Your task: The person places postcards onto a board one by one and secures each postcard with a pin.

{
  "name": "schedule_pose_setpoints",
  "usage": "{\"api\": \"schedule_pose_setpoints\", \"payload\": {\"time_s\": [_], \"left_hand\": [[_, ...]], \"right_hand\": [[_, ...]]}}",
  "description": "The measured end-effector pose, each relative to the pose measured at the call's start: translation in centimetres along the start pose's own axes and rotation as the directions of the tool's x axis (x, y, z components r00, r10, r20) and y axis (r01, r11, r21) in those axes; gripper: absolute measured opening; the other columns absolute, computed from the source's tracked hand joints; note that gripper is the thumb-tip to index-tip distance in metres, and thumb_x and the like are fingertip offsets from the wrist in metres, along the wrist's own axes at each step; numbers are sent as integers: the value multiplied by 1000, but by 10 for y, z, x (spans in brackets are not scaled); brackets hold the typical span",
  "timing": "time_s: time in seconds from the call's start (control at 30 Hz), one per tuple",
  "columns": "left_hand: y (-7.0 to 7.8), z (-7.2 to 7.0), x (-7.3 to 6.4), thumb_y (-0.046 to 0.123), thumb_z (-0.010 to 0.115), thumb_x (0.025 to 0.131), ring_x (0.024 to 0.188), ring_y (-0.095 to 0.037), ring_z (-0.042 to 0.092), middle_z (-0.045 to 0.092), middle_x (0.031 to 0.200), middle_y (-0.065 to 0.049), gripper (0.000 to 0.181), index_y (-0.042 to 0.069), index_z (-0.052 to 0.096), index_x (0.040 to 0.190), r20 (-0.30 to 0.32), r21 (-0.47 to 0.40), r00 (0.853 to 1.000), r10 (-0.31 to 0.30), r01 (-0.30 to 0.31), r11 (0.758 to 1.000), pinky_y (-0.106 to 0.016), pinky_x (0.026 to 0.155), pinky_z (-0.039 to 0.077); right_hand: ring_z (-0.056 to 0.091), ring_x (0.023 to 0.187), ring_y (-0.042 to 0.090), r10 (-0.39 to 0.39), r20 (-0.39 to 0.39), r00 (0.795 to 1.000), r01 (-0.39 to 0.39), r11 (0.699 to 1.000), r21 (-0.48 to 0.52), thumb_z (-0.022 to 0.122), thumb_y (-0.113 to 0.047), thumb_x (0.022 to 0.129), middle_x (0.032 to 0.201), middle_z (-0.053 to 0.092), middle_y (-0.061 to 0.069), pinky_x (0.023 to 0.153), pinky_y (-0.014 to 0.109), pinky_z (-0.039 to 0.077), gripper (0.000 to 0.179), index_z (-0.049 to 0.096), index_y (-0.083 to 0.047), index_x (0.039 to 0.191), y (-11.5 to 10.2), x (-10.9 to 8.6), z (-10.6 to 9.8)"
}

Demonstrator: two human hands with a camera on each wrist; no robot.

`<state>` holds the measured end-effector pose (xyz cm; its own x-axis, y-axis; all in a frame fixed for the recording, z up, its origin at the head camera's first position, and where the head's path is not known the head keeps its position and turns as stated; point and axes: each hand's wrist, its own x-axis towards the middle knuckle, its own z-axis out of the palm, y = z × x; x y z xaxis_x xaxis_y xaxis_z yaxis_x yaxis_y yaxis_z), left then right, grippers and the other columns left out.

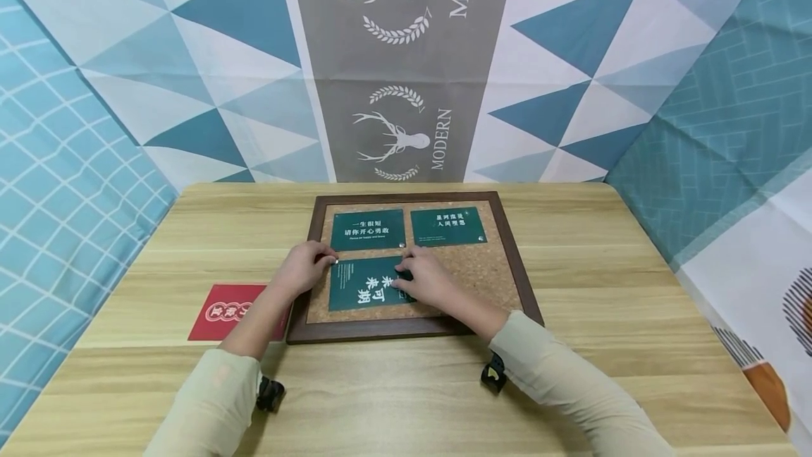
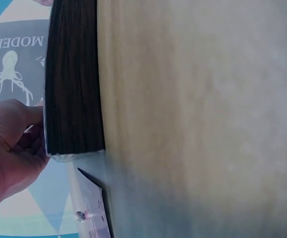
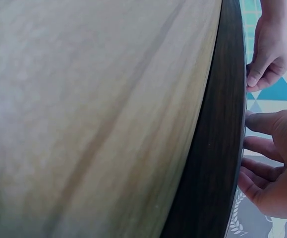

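At the left side of a cork board (image 1: 469, 281), my left hand (image 1: 304, 268) pinches a small shiny thumbtack (image 1: 336, 261) at the upper left corner of the lower green card (image 1: 355, 288). Its white lettering runs sideways. My right hand (image 1: 426, 277) rests spread fingertips on that card's right part, covering some of it. The right wrist view shows these fingers (image 3: 262, 148) apart, behind the board's dark frame (image 3: 212, 119). In the left wrist view the left thumb and fingers (image 2: 27, 141) meet behind the frame, which hides their tips.
Two green cards, one upper left (image 1: 368, 229) and one upper right (image 1: 447, 226), lie on the cork with small tacks at corners. A red card (image 1: 225, 312) lies on the wooden table (image 1: 380, 400) left of the board, partly under my left forearm. Patterned cloth hangs behind.
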<state>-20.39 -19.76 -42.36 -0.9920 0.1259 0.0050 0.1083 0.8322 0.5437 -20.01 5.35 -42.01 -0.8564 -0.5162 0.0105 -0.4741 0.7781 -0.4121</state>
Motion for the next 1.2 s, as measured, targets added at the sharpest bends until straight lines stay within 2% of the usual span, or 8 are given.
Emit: {"api": "schedule_pose_setpoints", "payload": {"time_s": [0.3,0.43,0.6,0.87,1.03,1.2], "left_hand": [[1,0,3,14,58,92,87,-26,55,64,101,-17,17,2,70,96,12,-16,999,-47,47,999,-41,80,49],[2,-1,5,14,60,91,83,-24,54,63,99,-17,16,1,69,96,10,-38,996,-84,84,996,-35,71,49],[6,-5,8,13,63,89,77,-23,53,62,92,-17,16,-1,66,96,19,-72,989,-148,149,986,-28,63,46],[13,-6,8,14,64,89,76,-22,53,62,88,-15,14,0,65,92,22,-66,977,-212,213,975,-26,61,44],[15,-5,6,15,64,89,77,-23,53,62,89,-16,16,0,65,94,10,-75,975,-222,222,972,-27,62,46],[11,-3,6,15,64,89,77,-22,53,62,90,-16,17,0,65,95,-2,-96,980,-198,197,976,-27,63,45]], "right_hand": [[53,109,23,-3,2,1000,3,1000,-3,68,-31,85,120,57,8,93,38,46,34,70,-7,109,1,1,1],[53,110,24,-7,-6,1000,7,1000,-6,69,-31,85,120,57,8,94,38,45,33,70,-7,109,1,1,1],[53,111,24,-9,-4,1000,9,1000,-19,68,-32,85,121,57,8,95,38,45,34,70,-8,109,1,1,1],[54,111,24,-27,-13,1000,27,999,-23,69,-32,85,120,58,8,96,39,44,34,70,-8,109,1,0,0],[53,112,25,-20,-17,1000,21,1000,3,69,-31,85,121,57,9,97,40,44,34,70,-7,109,2,-1,0],[53,114,25,-10,-8,1000,10,1000,-25,68,-32,85,123,57,8,97,39,44,35,70,-8,110,1,-1,-1]]}}
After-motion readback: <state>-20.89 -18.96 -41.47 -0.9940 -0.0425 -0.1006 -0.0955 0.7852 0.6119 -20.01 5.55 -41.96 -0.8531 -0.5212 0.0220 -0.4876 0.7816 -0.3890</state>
